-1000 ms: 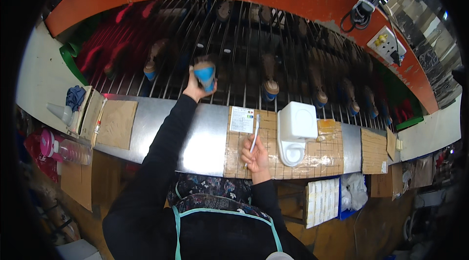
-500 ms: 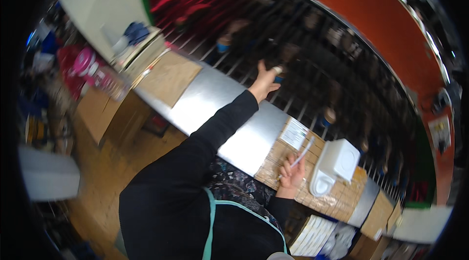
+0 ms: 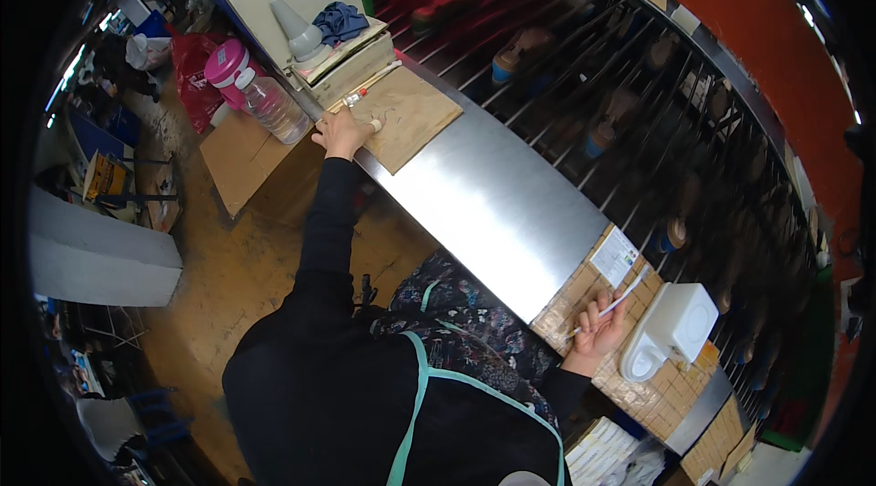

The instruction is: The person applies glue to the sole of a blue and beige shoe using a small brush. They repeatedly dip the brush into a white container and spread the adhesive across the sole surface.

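My left hand (image 3: 345,133) is stretched far out to the left and lies on the near edge of a brown cardboard sheet (image 3: 415,112) on the steel bench (image 3: 493,198). A small pale piece shows at its fingertips; whether the fingers grip it is unclear. My right hand (image 3: 598,326) rests on a tan gridded mat (image 3: 570,299) and holds a thin white stick (image 3: 620,299), right beside a white plastic box (image 3: 680,322) and a paper label (image 3: 616,256).
Behind the bench runs a rack of dark rods (image 3: 639,84) carrying blue and brown spools (image 3: 506,66). At the left end stand a clear bottle (image 3: 272,107), a pink flask (image 3: 224,62), a grey cone (image 3: 290,25) and a blue cloth (image 3: 339,20). Wooden floor lies below.
My left hand left the blue-capped spool on the rack and swung left onto the cardboard sheet. The view turned left with it. My right hand kept the white stick on the mat.
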Demonstrator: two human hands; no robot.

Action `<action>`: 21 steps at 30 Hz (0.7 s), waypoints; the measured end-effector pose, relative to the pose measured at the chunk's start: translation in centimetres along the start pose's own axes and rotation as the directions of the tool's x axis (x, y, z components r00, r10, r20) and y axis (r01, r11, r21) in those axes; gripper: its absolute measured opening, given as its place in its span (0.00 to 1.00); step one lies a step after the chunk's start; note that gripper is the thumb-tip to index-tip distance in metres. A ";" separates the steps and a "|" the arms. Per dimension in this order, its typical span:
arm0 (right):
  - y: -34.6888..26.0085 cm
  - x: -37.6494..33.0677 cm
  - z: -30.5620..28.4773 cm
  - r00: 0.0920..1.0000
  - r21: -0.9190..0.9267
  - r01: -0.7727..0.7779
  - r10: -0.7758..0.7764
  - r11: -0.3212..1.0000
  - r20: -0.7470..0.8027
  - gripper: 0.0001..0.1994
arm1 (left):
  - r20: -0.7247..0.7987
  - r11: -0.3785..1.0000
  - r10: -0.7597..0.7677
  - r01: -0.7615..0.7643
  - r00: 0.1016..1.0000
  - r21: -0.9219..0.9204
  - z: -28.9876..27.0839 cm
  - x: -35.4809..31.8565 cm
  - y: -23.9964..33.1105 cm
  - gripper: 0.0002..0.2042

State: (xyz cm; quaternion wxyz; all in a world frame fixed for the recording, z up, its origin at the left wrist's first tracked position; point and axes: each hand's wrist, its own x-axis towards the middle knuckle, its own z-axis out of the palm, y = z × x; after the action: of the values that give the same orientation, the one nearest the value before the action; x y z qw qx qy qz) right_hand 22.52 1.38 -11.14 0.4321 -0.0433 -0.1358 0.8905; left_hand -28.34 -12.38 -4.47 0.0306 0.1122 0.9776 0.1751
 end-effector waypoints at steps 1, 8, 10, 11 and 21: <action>-0.1 -0.1 -0.1 1.000 -0.031 0.000 -0.001 1.000 -0.018 0.15 | 0.007 1.000 0.007 -0.007 1.000 0.002 -0.1 -0.1 0.0 0.42; -0.6 -0.6 -1.4 0.990 -0.050 0.031 -0.038 0.998 -0.139 0.15 | 0.020 0.993 0.116 -0.116 0.993 -0.004 0.7 0.4 -1.7 0.40; -0.7 -0.7 -1.2 0.966 -0.065 0.009 -0.025 0.998 -0.256 0.16 | 0.143 0.962 0.158 -0.120 0.977 -0.247 0.6 -0.7 -1.6 0.33; -0.8 -0.7 -0.8 0.953 -0.151 0.001 -0.046 0.989 -0.299 0.17 | 0.179 0.864 0.229 -0.115 0.957 -0.490 0.7 -2.1 -1.4 0.24; 5.7 4.4 6.6 0.952 -0.982 -0.111 -0.268 0.152 -0.149 0.19 | 0.211 0.728 0.674 -0.591 0.708 -0.347 1.2 -19.3 2.5 0.26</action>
State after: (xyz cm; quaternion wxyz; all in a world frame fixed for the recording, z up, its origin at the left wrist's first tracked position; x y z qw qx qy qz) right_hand 14.18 0.16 -6.24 0.3604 -0.4355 -0.6182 0.5461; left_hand -8.88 -14.16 -4.29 0.1416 0.4653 0.8285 0.2776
